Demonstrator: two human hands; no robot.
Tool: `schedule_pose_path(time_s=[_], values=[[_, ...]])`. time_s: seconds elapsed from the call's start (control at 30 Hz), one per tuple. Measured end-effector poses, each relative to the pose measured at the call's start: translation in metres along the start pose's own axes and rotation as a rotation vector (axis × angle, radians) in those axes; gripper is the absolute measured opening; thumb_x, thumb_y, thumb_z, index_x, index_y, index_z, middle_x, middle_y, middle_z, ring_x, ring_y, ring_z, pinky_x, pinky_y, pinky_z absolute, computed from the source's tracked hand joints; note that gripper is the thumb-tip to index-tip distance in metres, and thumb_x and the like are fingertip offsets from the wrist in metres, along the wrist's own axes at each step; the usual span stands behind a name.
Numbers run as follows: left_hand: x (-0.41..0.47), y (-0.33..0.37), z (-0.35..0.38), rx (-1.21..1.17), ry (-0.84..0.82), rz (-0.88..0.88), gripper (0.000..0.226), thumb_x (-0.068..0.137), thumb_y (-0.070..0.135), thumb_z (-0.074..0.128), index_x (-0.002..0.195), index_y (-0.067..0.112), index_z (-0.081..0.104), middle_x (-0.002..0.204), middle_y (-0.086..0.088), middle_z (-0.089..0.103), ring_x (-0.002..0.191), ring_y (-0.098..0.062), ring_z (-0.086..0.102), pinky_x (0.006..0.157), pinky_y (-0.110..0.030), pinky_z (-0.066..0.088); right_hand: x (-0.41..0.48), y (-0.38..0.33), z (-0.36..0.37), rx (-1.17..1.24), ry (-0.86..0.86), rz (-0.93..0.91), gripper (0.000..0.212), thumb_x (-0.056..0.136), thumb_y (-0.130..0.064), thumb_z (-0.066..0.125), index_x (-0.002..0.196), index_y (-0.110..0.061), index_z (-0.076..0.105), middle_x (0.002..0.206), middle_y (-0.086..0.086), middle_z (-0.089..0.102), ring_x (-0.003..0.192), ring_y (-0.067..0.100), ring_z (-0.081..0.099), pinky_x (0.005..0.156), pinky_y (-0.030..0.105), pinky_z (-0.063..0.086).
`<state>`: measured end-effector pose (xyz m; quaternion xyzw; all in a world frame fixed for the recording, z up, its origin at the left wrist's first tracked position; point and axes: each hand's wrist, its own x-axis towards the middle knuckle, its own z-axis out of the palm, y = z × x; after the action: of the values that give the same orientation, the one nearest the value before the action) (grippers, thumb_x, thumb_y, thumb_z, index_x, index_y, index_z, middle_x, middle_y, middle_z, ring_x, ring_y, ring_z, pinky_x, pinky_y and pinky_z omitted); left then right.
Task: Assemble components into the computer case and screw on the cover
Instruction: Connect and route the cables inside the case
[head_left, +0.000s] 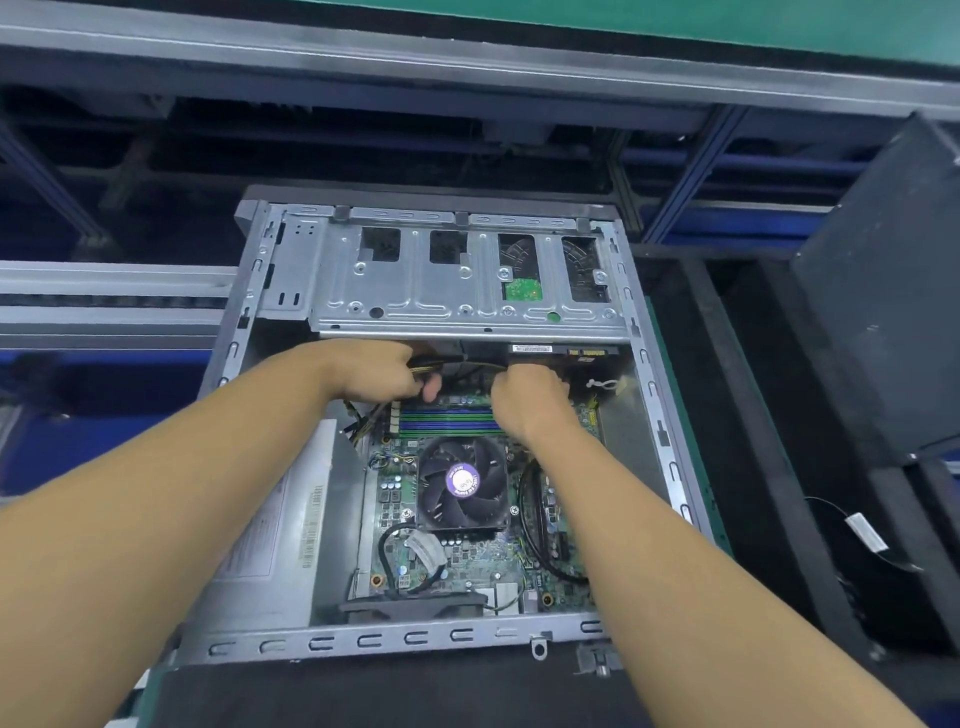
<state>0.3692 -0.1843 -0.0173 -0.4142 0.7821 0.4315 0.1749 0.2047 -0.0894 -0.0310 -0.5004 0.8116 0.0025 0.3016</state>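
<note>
**Seating a lead under the drive cage**

The open computer case lies flat on the bench, with a dark panel, probably its cover, standing well apart at 2 o'clock. Inside the case, the drive cage spans the 12 o'clock end. The power supply fills the 8 o'clock side, and the motherboard takes the rest, with the cooler fan near its centre and the memory slots just above that.

Both hands work in the dark gap between the cage and the slots. The left hand has its fingers clenched round a bundle of yellow and black wires. The right hand has its fingers curled over the end of a black lead that runs into it; the plug itself is hidden.

The step looks like plugging a drive or board connector. To do it well:

- Hold the bundle back with the left hand, so that slack stays clear of the fan blades and the slots.
- Line the plug up by feel before pressing, since the socket is out of sight under the cage edge.
- Push straight in, not at an angle, and grip the plug body rather than the wires.
- Keep the wrists off the sharp cage lip.

The cover waits until the wiring is tucked low.
</note>
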Motion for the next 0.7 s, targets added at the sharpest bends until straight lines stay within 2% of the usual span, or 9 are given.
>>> schedule_pose_path(time_s=[0.1,0.2,0.27,0.33,0.37,0.43,0.53,0.63,0.7], values=[[0.002,0.001,-0.001,0.024,-0.017,0.02,0.026,0.091,0.005,0.045,0.087,0.023,0.063,0.08,0.002,0.053,0.064,-0.013,0.041,0.055,-0.025,0.031,0.003,-0.002,-0.001,0.038,-0.03,0.002,0.032,0.106,-0.011,0.034,0.113,-0.001,0.064,0.128,0.023,0.061,0.121,0.041,0.054,0.105,0.042,0.036],[0.003,0.007,0.0,-0.018,0.024,-0.004,0.025,0.092,0.0,0.046,0.077,0.018,0.056,0.064,0.007,0.052,0.053,-0.006,0.042,0.041,-0.012,0.028,0.004,-0.002,0.002,0.1,-0.067,-0.062,0.043,0.106,-0.019,0.038,0.147,-0.011,0.049,0.146,0.019,0.053,0.134,0.039,0.047,0.115,0.043,0.031],[0.002,0.009,0.002,-0.155,-0.048,0.041,0.03,0.084,-0.014,0.042,0.073,0.011,0.054,0.054,0.01,0.053,0.049,-0.003,0.044,0.043,-0.011,0.028,0.003,-0.001,0.006,0.163,-0.052,-0.137,0.042,0.101,-0.028,0.051,0.142,-0.019,0.053,0.123,0.013,0.064,0.124,0.035,0.055,0.108,0.039,0.041],[-0.001,0.009,0.003,-0.284,-0.145,0.116,0.035,0.071,-0.018,0.038,0.081,0.009,0.057,0.061,0.006,0.056,0.061,-0.01,0.046,0.055,-0.021,0.029,0.005,0.001,0.01,0.168,-0.03,-0.197,0.021,0.095,-0.033,0.062,0.115,-0.03,0.063,0.098,0.002,0.065,0.106,0.03,0.062,0.09,0.032,0.047],[-0.004,0.01,0.004,-0.318,-0.184,0.14,0.036,0.065,-0.014,0.039,0.086,0.009,0.057,0.064,0.004,0.056,0.063,-0.012,0.045,0.058,-0.026,0.029,0.005,0.003,0.012,0.167,-0.017,-0.226,0.005,0.094,-0.034,0.065,0.098,-0.034,0.062,0.091,-0.002,0.063,0.098,0.027,0.062,0.081,0.03,0.046],[-0.004,0.009,0.002,-0.333,-0.214,0.173,0.043,0.053,-0.004,0.04,0.088,0.012,0.06,0.062,0.004,0.055,0.062,-0.013,0.044,0.058,-0.026,0.03,0.007,0.004,0.012,0.172,0.016,-0.275,0.011,0.094,-0.036,0.067,0.085,-0.033,0.062,0.087,-0.004,0.059,0.087,0.022,0.058,0.07,0.028,0.038],[-0.003,0.01,0.0,-0.207,-0.145,0.132,0.028,0.061,-0.01,0.045,0.066,0.012,0.061,0.063,0.001,0.054,0.062,-0.012,0.046,0.059,-0.024,0.034,0.01,0.007,0.012,0.15,0.039,-0.288,0.016,0.096,-0.036,0.067,0.106,-0.022,0.07,0.093,-0.002,0.059,0.087,0.018,0.054,0.069,0.026,0.033],[0.0,0.01,0.002,-0.207,-0.033,0.089,0.046,0.075,-0.013,0.041,0.044,0.016,0.057,0.049,0.01,0.052,0.047,0.0,0.045,0.05,-0.012,0.036,0.012,0.01,0.013,0.135,0.04,-0.304,0.027,0.098,-0.035,0.066,0.119,-0.019,0.069,0.098,-0.002,0.059,0.092,0.019,0.056,0.074,0.028,0.037],[0.003,0.007,0.004,-0.279,0.015,0.072,0.041,0.085,-0.003,0.038,0.055,0.014,0.06,0.052,0.01,0.057,0.052,-0.004,0.048,0.056,-0.015,0.039,0.012,0.012,0.015,0.154,0.018,-0.306,0.028,0.099,-0.038,0.064,0.12,-0.02,0.068,0.099,-0.001,0.06,0.093,0.021,0.058,0.075,0.029,0.04]])
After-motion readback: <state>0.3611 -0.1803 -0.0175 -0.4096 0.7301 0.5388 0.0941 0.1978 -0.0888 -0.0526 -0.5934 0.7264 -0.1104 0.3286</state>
